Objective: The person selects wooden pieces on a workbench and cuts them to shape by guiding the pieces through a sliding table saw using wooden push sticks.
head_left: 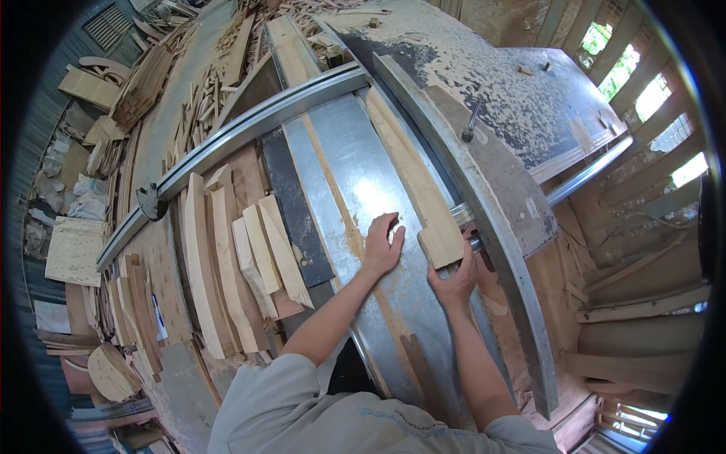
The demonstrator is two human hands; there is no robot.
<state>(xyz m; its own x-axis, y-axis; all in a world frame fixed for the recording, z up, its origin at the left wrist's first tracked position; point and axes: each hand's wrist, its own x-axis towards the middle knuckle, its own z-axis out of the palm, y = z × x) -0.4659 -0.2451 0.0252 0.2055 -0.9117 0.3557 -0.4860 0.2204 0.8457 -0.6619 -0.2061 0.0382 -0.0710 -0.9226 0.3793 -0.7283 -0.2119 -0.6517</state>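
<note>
Sawdusty metal saw table [355, 174], long wooden board [412, 178] gripped at its near end by right hand [454, 281], left hand [382, 246] flat, open alongside.

Long pale wooden plank [414, 181] flat on the metal saw table [355, 174], lengthwise against the fence [484, 219]

**Hidden / cut off / unclear**

Right hand [454, 281]: fingertips tucked under near end of wooden board [412, 178], grip can't be confirmed. Offcut pile [162, 72], upper left of frame: pieces too small to separate. Person's torso cut by bottom edge. Stacked boards [635, 356], lower right, run into the dark fisheye rim.
</note>
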